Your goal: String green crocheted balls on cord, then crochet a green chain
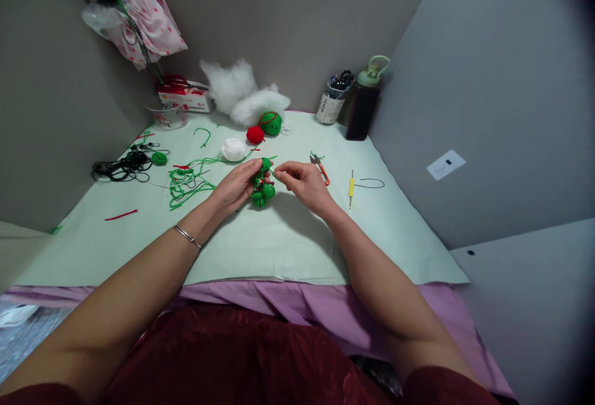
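Observation:
Above the middle of the table, my left hand [238, 185] is closed around a green crocheted piece [266, 192] with several round lobes and bits of red and white. Close on its right, my right hand [303, 183] pinches a thin silvery needle [272, 171], its tip against the upper part of the crochet. Whether the tip is inside the stitches I cannot tell. Loose green yarn [179, 191] lies left of my left hand. Beyond my right hand rest small thread snips [320, 170] with orange handles. A yellow-handled crochet hook [351, 188] lies farther right.
Balls of white yarn [233, 149], red yarn [255, 135] and green yarn [270, 123] sit before white stuffing [239, 93]. Left are tangled black cord [121, 164] and a clear cup [170, 116]. A pen holder [330, 106] and dark bottle [362, 107] stand back right, near the partition.

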Available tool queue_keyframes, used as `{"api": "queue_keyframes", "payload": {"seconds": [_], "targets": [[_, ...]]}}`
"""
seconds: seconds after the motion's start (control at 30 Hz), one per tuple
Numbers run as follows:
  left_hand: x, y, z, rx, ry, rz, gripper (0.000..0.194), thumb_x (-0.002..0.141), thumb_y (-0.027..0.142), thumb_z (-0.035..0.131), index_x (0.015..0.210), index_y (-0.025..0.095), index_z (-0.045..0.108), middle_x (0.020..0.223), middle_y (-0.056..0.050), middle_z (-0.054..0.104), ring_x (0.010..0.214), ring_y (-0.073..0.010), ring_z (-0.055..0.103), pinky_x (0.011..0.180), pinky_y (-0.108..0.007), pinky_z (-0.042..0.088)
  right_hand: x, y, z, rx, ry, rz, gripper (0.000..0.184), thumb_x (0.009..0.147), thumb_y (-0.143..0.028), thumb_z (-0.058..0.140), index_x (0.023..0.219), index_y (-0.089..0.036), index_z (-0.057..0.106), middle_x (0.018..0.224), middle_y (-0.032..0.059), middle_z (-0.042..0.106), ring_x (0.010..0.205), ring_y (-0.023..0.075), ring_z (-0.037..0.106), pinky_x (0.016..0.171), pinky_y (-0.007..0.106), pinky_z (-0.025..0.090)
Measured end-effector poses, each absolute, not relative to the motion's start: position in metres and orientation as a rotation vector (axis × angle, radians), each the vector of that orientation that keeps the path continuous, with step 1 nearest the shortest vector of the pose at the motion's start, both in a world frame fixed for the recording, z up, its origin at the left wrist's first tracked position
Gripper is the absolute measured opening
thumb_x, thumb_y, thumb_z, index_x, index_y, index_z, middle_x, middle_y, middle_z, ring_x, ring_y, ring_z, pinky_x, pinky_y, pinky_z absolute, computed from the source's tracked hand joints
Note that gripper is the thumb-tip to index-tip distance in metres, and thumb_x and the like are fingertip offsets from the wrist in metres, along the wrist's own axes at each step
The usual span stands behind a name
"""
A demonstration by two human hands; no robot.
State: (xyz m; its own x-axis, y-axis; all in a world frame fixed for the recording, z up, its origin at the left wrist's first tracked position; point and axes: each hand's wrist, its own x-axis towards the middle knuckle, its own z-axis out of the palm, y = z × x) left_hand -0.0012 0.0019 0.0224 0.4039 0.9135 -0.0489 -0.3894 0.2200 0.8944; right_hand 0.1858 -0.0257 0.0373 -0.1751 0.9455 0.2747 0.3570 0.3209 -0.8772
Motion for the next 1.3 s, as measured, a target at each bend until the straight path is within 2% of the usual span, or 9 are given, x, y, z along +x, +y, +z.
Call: {"api": "queue_keyframes", "payload": {"seconds": [0.27, 0.47, 0.73, 0.9, 1.1, 1.3], "targets": [[0.0002, -0.0002, 0.0226, 0.974, 0.680, 1.008, 0.026, 0.089, 0.038, 0.078, 0.093, 0.014, 0.067, 0.084, -0.003, 0.065, 0.071, -0.0099, 0.063, 0.064, -0.019, 0.053, 0.1855, -0.0260, 0.0382, -1.217, -1.745, 0.835, 0.022, 0.089, -0.037, 0.063, 0.080, -0.019, 0.072, 0.058, -0.0034, 0.049, 0.058, 0.0116, 0.038, 0.058, 0.029, 0.027], [-0.0002, -0.0014, 0.0240, 1.011, 0.719, 1.004, 0.036, 0.080, 0.038, 0.086, 0.099, 0.017, 0.064, 0.086, -0.001, 0.066, 0.073, -0.0119, 0.066, 0.062, -0.021, 0.053, 0.1844, -0.0261, 0.0364, -1.225, -1.701, 0.808, 0.021, 0.090, -0.036, 0.062, 0.080, -0.020, 0.071, 0.058, -0.0030, 0.049, 0.060, 0.0128, 0.039, 0.058, 0.029, 0.028], [-0.0029, -0.0005, 0.0227, 1.052, 0.679, 0.969, 0.040, 0.076, 0.041, 0.089, 0.102, 0.016, 0.072, 0.087, -0.002, 0.068, 0.073, -0.0117, 0.063, 0.063, -0.022, 0.051, 0.1863, -0.0222, 0.0322, -1.128, -1.714, 0.809, 0.019, 0.090, -0.036, 0.062, 0.083, -0.020, 0.070, 0.060, -0.0039, 0.051, 0.059, 0.0122, 0.041, 0.060, 0.028, 0.031], [-0.0030, -0.0006, 0.0244, 1.049, 0.672, 1.010, 0.037, 0.073, 0.036, 0.092, 0.101, 0.016, 0.077, 0.098, -0.005, 0.071, 0.085, -0.0137, 0.065, 0.076, -0.024, 0.054, 0.1860, -0.0220, 0.0313, -1.086, -1.702, 0.824, 0.020, 0.091, -0.038, 0.063, 0.084, -0.021, 0.069, 0.062, -0.0041, 0.053, 0.059, 0.0119, 0.042, 0.061, 0.028, 0.034], [-0.0044, -0.0011, 0.0270, 0.995, 0.646, 1.021, 0.038, 0.071, 0.033, 0.093, 0.101, 0.016, 0.077, 0.098, -0.004, 0.072, 0.084, -0.0128, 0.066, 0.077, -0.024, 0.054, 0.1867, -0.0243, 0.0365, -1.022, -1.667, 0.874, 0.017, 0.089, -0.037, 0.066, 0.089, -0.020, 0.073, 0.066, -0.0024, 0.058, 0.061, 0.0124, 0.047, 0.061, 0.028, 0.037], [-0.0025, 0.0007, 0.0239, 0.959, 0.583, 0.999, 0.041, 0.071, 0.035, 0.094, 0.101, 0.013, 0.075, 0.096, -0.004, 0.072, 0.083, -0.0132, 0.067, 0.076, -0.024, 0.055, 0.1839, -0.0205, 0.0305, -0.963, -1.620, 0.912, 0.019, 0.087, -0.039, 0.067, 0.086, -0.020, 0.071, 0.066, -0.0027, 0.058, 0.059, 0.0111, 0.046, 0.059, 0.027, 0.039]]}}
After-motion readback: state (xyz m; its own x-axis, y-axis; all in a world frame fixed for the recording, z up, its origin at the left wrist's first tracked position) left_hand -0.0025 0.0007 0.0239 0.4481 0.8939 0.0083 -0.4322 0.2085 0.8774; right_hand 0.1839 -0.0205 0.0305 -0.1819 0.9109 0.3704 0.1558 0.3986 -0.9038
